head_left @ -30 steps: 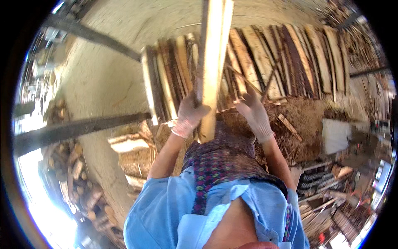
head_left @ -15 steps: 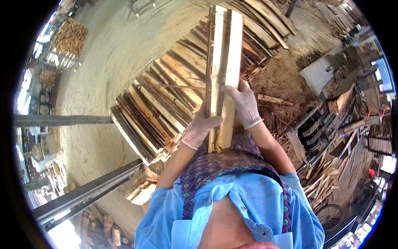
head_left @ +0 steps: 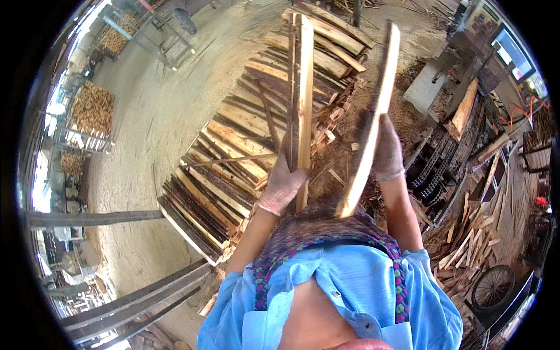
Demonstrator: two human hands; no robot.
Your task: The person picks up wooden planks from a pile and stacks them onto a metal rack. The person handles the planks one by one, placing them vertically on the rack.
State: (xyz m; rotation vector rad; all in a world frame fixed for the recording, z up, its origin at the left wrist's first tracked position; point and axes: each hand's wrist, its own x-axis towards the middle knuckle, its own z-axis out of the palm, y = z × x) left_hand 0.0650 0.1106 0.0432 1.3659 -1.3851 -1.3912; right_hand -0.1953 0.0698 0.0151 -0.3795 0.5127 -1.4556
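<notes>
Left hand: your gloved left hand [head_left: 284, 182] is closed around the lower part of a long pale wooden slat [head_left: 303, 111], held near upright in front of your chest.
Right hand: your gloved right hand [head_left: 386, 149] grips a second slat [head_left: 368, 137] about its middle; this one leans to the right, apart from the first.
Where the slats are: both are up off the ground, above the front edge of the plank stack [head_left: 233, 157] and the sawdust heap [head_left: 408, 125].
Progress: as I judge it, the two slats are separated, one in each hand, and neither is laid down yet; the stack already carries many planks in rows.
Containers: wire cages [head_left: 93, 114] at the far left of the yard floor [head_left: 163, 87] are filled with chopped wood pieces; a further cage [head_left: 119, 35] behind looks equally full.
Beside you: loose offcuts [head_left: 466, 245] lie on the right near a wheel [head_left: 493, 287].
</notes>
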